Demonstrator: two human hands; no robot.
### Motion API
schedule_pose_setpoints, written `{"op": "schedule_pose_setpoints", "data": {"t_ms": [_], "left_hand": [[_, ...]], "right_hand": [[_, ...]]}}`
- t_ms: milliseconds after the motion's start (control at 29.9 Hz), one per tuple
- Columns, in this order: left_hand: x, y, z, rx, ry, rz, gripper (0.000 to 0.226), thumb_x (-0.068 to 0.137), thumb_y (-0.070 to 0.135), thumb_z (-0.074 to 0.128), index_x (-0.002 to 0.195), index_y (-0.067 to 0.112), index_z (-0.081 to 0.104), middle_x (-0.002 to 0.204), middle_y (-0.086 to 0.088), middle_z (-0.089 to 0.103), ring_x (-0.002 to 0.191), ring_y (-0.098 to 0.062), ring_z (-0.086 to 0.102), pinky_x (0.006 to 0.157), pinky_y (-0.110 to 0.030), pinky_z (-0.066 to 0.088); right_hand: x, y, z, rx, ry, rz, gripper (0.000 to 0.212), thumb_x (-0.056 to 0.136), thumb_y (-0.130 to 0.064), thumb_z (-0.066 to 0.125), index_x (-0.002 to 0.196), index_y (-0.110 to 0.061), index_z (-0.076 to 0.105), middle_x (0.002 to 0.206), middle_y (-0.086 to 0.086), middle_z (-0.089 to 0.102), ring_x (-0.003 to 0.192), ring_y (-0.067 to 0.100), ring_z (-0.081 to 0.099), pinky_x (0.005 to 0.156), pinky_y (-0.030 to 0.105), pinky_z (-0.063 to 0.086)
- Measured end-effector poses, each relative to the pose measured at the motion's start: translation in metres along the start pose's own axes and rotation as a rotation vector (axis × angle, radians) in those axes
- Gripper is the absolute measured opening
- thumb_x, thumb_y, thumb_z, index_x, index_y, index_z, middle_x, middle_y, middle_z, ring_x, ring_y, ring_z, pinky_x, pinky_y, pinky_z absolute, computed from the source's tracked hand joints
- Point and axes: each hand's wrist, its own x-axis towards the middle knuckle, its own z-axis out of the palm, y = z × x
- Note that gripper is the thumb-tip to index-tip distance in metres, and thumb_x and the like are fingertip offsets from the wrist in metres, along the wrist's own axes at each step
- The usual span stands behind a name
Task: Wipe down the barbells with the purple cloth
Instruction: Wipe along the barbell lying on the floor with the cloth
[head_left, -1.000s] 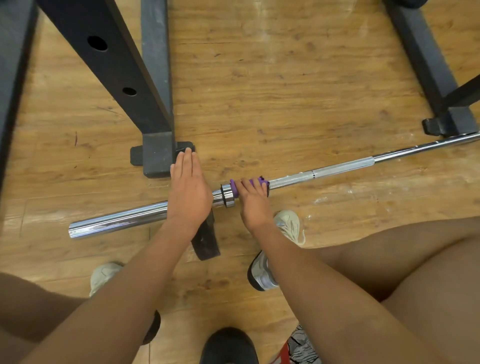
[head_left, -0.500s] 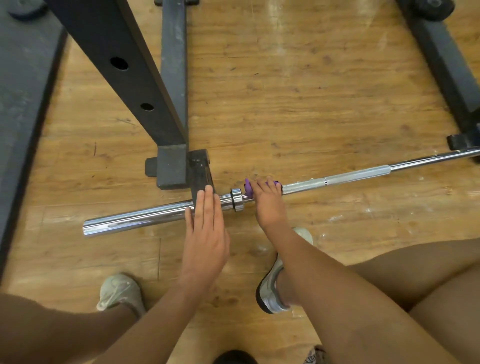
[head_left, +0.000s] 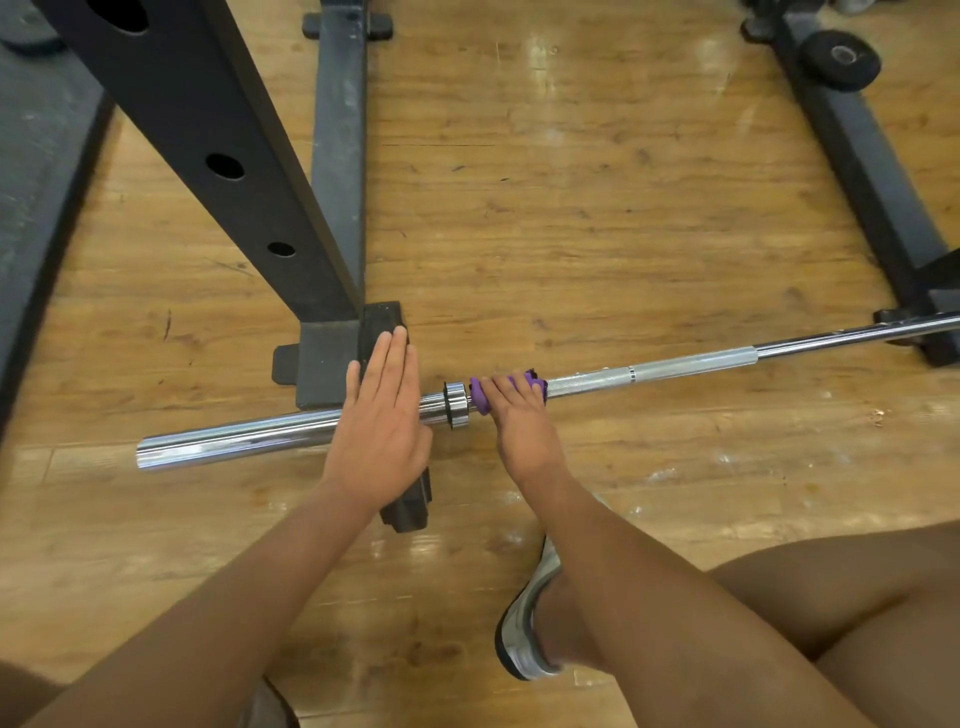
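Head view, looking down on a wooden floor (head_left: 571, 234)

- barbell (head_left: 234, 441): chrome, lying on the floor from lower left up to the right edge, where it leaves the frame; thick sleeve at left, collar (head_left: 456, 405) near the middle, knurled shaft (head_left: 675, 366) beyond
- cloth (head_left: 480, 402): purple, wrapped round the shaft just right of the collar, mostly under fingers, an edge showing on each side
- right hand (head_left: 519, 421): fingers curled over the cloth, gripping it against the shaft
- left hand (head_left: 382, 426): flat, palm down on the sleeve just left of the collar, fingers straight and together, holding nothing; fingertips lie over the block
- block (head_left: 382, 322): black, crossing under the sleeve, far end beside the rack foot, near end showing by the left wrist
- rack (head_left: 208, 145): black upright with round holes, slanting across the upper left; grey beam (head_left: 340, 156) behind it on the floor
- second base (head_left: 862, 166): black, upper right, small wheel (head_left: 841, 60) beside it
- mat (head_left: 36, 182): dark, along the left edge
- shoe (head_left: 524, 623): grey, just left of the right forearm
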Motion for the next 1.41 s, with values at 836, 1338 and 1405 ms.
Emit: {"op": "schedule_pose_setpoints", "data": {"t_ms": [836,1338,1405], "left_hand": [[0.078,0.007,-0.023,0.045,0.013,-0.292,0.075,0.092,0.018,0.051,0.157,0.001,0.019,0.166,-0.02,0.011,0.155,-0.034,-0.001,0.121,-0.059,-0.004],[0.084,0.055,0.119,-0.264,0.075,-0.318,0.056,0.089,-0.007,0.061,0.143,0.008,0.052,0.161,-0.013,0.032,0.153,-0.031,0.018,0.12,-0.04,-0.015],[0.085,0.061,0.123,-0.286,0.105,-0.345,0.06,0.084,-0.011,0.062,0.14,0.007,0.053,0.159,-0.014,0.034,0.152,-0.032,0.018,0.12,-0.036,-0.022]], "right_hand": [[0.063,0.057,-0.058,-0.305,-0.306,-0.627,0.067,0.072,0.011,0.057,0.134,-0.014,0.053,0.132,0.003,0.053,0.107,0.028,0.047,0.091,0.044,0.046],[0.027,0.063,-0.003,0.043,0.149,-0.286,0.065,0.083,0.004,0.055,0.146,-0.012,0.05,0.151,0.005,0.05,0.145,0.029,0.037,0.123,0.046,0.021],[0.027,0.063,0.002,0.073,0.175,-0.269,0.065,0.085,0.005,0.057,0.147,-0.013,0.049,0.152,0.004,0.049,0.147,0.027,0.034,0.125,0.042,0.017]]}}
